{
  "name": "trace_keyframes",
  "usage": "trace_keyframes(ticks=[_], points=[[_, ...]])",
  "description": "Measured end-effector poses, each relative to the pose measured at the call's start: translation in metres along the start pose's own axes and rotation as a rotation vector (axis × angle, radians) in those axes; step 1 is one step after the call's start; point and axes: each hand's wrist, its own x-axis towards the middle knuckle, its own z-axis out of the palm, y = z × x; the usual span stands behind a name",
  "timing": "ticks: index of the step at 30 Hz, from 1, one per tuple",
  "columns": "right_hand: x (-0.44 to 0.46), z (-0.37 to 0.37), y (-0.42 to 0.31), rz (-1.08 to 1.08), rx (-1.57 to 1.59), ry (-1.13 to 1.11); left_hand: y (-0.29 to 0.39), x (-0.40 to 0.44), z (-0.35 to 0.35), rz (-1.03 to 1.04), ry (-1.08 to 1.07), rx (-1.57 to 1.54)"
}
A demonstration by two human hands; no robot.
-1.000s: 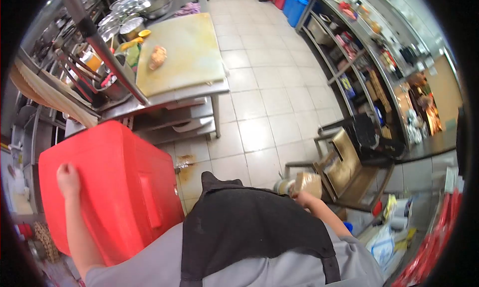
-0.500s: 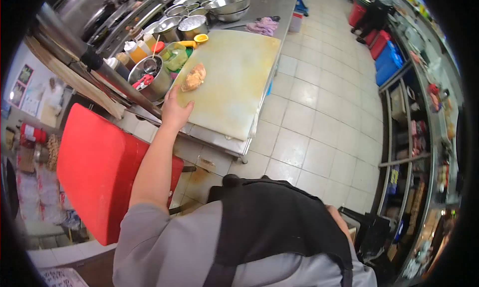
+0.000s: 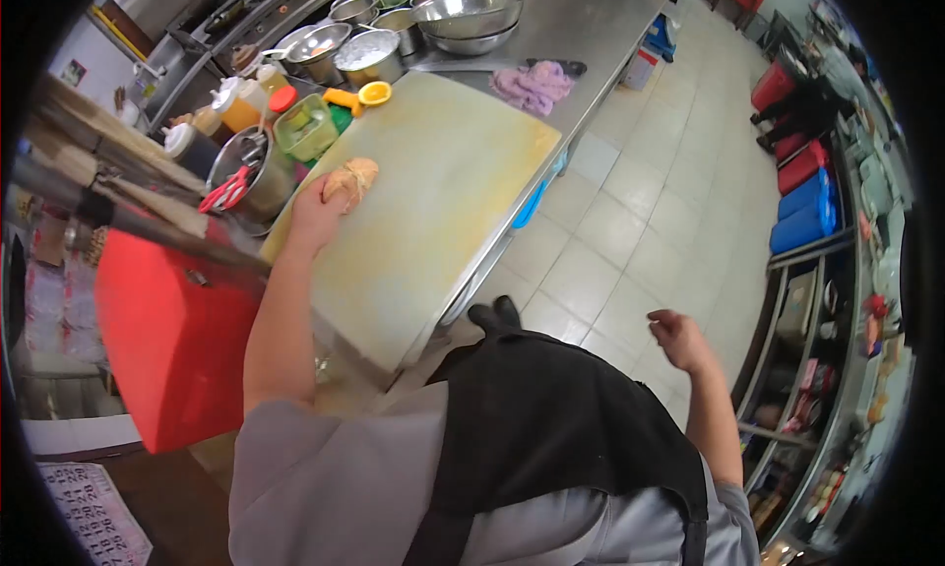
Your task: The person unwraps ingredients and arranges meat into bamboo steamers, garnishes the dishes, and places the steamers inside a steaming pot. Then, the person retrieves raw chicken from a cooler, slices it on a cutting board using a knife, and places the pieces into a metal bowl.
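On the left edge of the pale, yellow-stained cutting board [image 3: 433, 192], my left hand [image 3: 313, 221] has its fingers closed around a piece of meat [image 3: 354, 179]. The meat is a pinkish-tan lump with paler streaks, and my fingers cover part of its near side. Over the floor to the right hangs my right hand [image 3: 681, 340], fingers curled in and nothing visible in them. A cut orange half [image 3: 375, 94] sits at the board's far left corner. A steel pot [image 3: 271, 187] with red-handled tools in it stands left of my left hand.
Squeeze bottles [image 3: 232, 103] and a green-tinted plastic tub [image 3: 305, 130] line the board's left side. Steel bowls [image 3: 471, 15] stand behind, near a purple cloth [image 3: 534, 86]. A red bin-like box [image 3: 177, 340] is at my left; shelving [image 3: 787, 340] runs along the right. Another person is far right.
My left hand has closed on the meat, which was lying loose on the board beside it. My right hand has come up and out from my side. My view has shifted toward the table.
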Motion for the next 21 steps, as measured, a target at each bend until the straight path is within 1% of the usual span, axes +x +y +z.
trace_keyframes(ticks=[1, 2, 4, 5, 7, 10, 13, 16, 18, 19, 21], points=[[0.017, -0.010, -0.009, -0.043, -0.058, -0.046, 0.014, 0.006, 0.008, -0.184, -0.046, -0.115], [0.030, -0.022, -0.017, -0.079, -0.114, -0.097, 0.016, 0.016, 0.024, -0.235, -0.064, -0.237], [0.058, -0.048, -0.041, -0.084, -0.199, -0.217, 0.025, 0.042, 0.050, -0.309, -0.107, -0.466], [0.079, -0.063, -0.056, -0.095, -0.237, -0.267, 0.039, 0.056, 0.062, -0.322, -0.107, -0.452], [0.116, -0.088, -0.085, -0.178, -0.263, -0.239, 0.065, 0.065, 0.086, -0.365, -0.111, -0.417], [0.175, -0.120, -0.119, -0.358, -0.239, -0.186, 0.034, 0.086, 0.114, -0.129, -0.032, 0.148], [0.250, -0.144, -0.150, -0.542, -0.107, -0.100, 0.058, 0.077, 0.134, 0.066, 0.164, 0.193], [0.344, -0.171, -0.195, -0.657, -0.021, -0.042, 0.104, 0.067, 0.151, 0.091, 0.191, 0.355], [0.418, -0.177, -0.225, -0.783, 0.112, -0.013, 0.103, 0.063, 0.168, 0.072, 0.307, 0.465], [0.453, -0.179, -0.243, -0.814, 0.072, 0.053, 0.104, 0.065, 0.173, 0.067, 0.376, 0.523], [0.510, -0.184, -0.289, -0.877, -0.043, 0.146, 0.105, 0.067, 0.179, -0.118, 0.428, 0.587]])
